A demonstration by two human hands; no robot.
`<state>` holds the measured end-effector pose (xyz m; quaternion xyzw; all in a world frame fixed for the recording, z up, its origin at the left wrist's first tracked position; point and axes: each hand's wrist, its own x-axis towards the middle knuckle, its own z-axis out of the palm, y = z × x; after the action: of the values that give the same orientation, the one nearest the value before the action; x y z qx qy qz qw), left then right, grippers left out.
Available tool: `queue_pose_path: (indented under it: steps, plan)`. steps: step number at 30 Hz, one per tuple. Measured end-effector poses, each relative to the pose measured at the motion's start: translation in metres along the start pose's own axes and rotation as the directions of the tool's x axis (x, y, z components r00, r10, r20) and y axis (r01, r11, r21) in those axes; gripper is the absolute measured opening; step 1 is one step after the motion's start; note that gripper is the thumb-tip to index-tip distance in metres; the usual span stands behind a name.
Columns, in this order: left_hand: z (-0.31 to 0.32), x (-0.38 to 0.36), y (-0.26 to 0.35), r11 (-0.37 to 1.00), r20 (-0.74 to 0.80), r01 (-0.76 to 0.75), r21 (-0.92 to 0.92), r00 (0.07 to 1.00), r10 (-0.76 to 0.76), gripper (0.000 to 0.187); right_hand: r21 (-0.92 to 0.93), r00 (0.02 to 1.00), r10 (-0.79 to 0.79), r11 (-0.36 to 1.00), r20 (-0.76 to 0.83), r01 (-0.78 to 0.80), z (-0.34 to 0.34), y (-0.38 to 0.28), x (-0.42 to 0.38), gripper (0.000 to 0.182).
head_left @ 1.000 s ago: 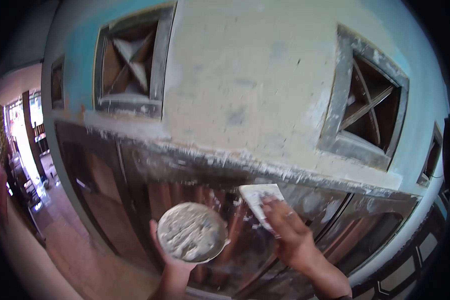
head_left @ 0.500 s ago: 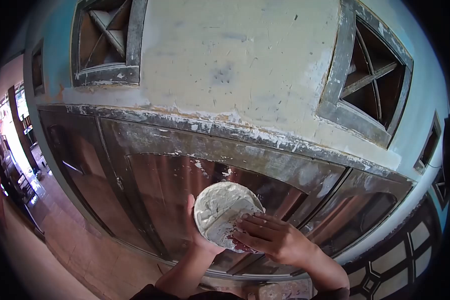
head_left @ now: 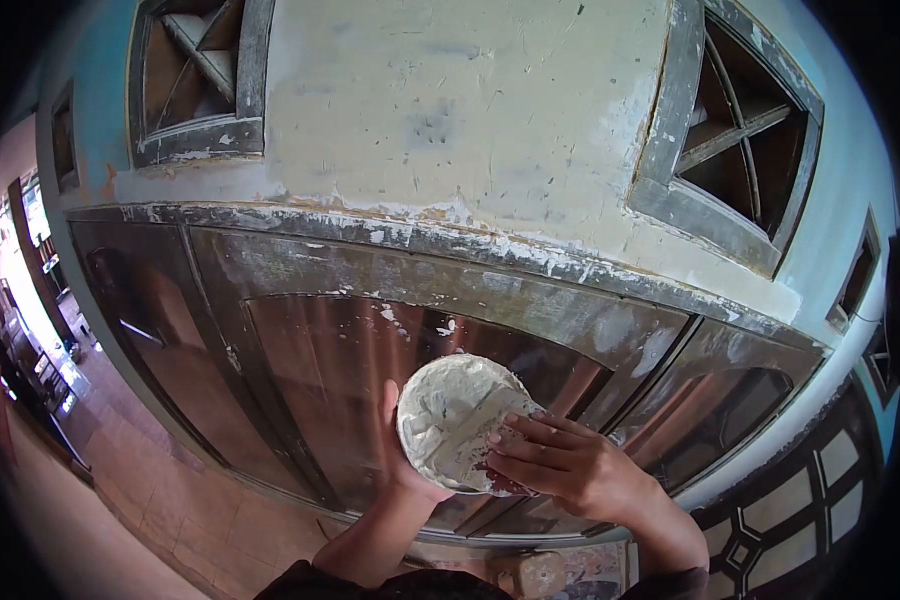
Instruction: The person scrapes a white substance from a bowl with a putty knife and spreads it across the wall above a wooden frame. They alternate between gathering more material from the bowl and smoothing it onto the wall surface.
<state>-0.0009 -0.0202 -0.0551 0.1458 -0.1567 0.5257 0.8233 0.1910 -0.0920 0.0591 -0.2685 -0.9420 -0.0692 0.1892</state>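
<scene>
Left hand (head_left: 415, 478) cups bowl (head_left: 401, 428), near centre, before window (head_left: 315, 355); right hand (head_left: 567, 466) grips scraper (head_left: 506, 484) at bowl's right; hard pressing could tip bowl; overloaded scraper could drip paste (head_left: 448, 392).

In comes the right hand (head_left: 560, 468), well apart from the tub (head_left: 401, 440) a second ago, now bringing its scraper (head_left: 507, 486) down against the paste (head_left: 445, 400), while the left hand (head_left: 412, 472) swings the tub rightward to meet it!
</scene>
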Motion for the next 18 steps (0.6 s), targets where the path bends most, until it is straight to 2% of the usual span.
queue_pose_path:
  steps: [2,4,5,10,14,18]
  plan:
    - [0.003,0.000,-0.001,0.999,0.021,0.016,-0.042,1.000,-0.015,0.087,0.049,1.000,-0.006,0.999,0.015,0.005,-0.002,0.000,0.001,0.045]
    - [0.002,0.001,0.001,0.994,0.017,-0.043,0.097,0.999,0.041,0.085,0.039,1.000,-0.012,0.999,0.011,0.011,0.002,-0.001,0.000,0.046]
    - [0.001,0.001,0.000,0.994,0.019,-0.041,0.098,0.999,0.040,0.085,0.029,1.000,-0.020,0.999,0.010,0.019,0.003,-0.002,-0.001,0.046]
    - [0.000,0.002,-0.007,0.999,-0.004,-0.018,-0.028,1.000,0.018,0.083,0.042,1.000,-0.007,0.999,-0.017,0.007,-0.005,0.002,-0.005,0.045]
    - [0.001,0.007,-0.007,0.997,-0.032,-0.038,0.063,0.999,0.040,0.084,0.053,1.000,0.010,0.999,-0.012,-0.010,0.000,0.002,-0.010,0.043]
    - [-0.001,0.008,-0.007,1.000,-0.005,-0.017,0.000,1.000,0.017,0.085,0.027,0.999,0.009,1.000,-0.041,-0.008,0.000,0.006,-0.018,0.043]
